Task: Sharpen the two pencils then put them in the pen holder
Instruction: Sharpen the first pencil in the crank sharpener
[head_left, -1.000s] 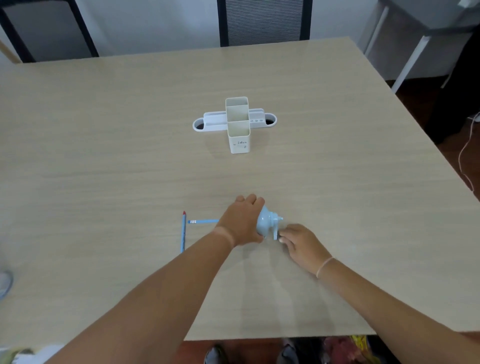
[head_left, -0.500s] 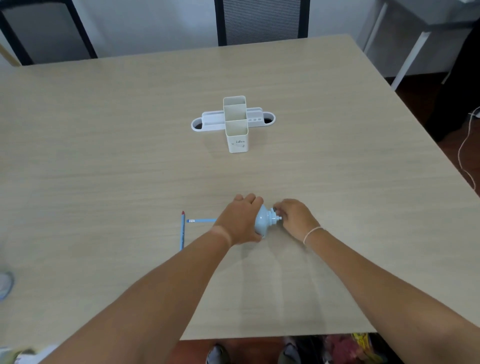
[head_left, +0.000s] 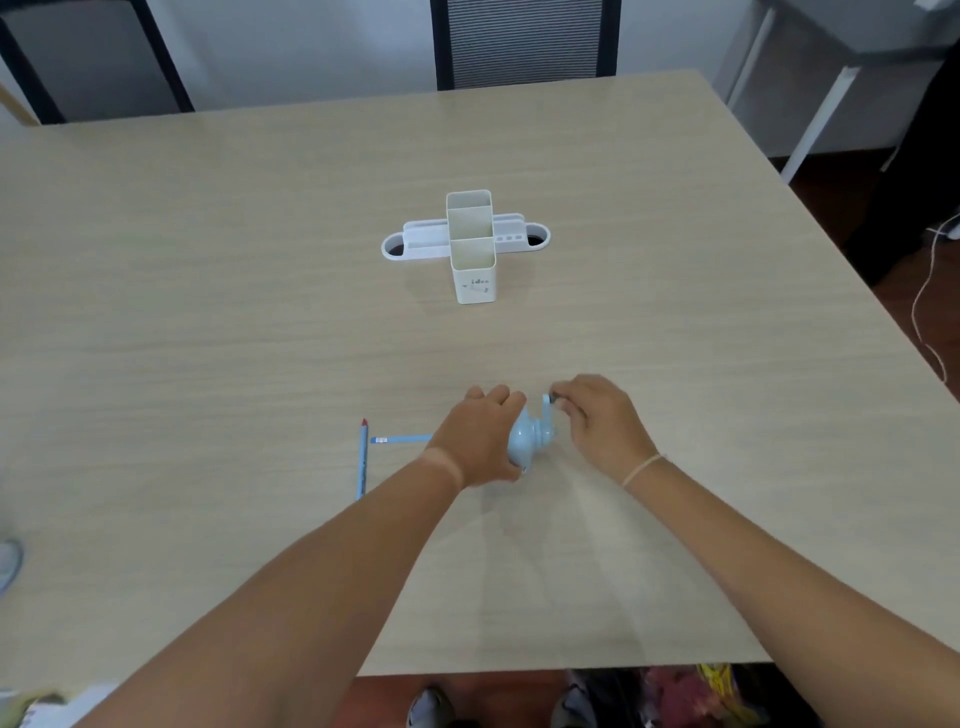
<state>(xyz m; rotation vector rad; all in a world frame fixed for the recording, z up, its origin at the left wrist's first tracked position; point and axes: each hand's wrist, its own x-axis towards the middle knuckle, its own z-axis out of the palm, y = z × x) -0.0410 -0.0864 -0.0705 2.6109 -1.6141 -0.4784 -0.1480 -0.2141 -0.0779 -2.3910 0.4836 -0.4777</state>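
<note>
A light blue crank sharpener (head_left: 530, 441) sits on the table near the front. My left hand (head_left: 480, 441) wraps around its body and covers most of it. My right hand (head_left: 597, 426) pinches the crank handle (head_left: 548, 402), which points up and away. One blue pencil (head_left: 400, 439) lies flat with its far end hidden under my left hand, pointing into the sharpener. A second blue pencil with a red tip (head_left: 363, 457) lies loose to the left. The white pen holder (head_left: 470, 244) stands upright in the middle of the table, its tall compartments holding nothing I can see.
The light wooden table (head_left: 208, 312) stretches wide around the work. A dark chair (head_left: 524, 41) stands at the far edge. A white table leg (head_left: 815, 124) and a white cable (head_left: 924, 312) are off to the right. Feet and bags show below the front edge.
My right hand has swung the crank from the low near side up to the far side of the sharpener. My left hand and both pencils have stayed in place.
</note>
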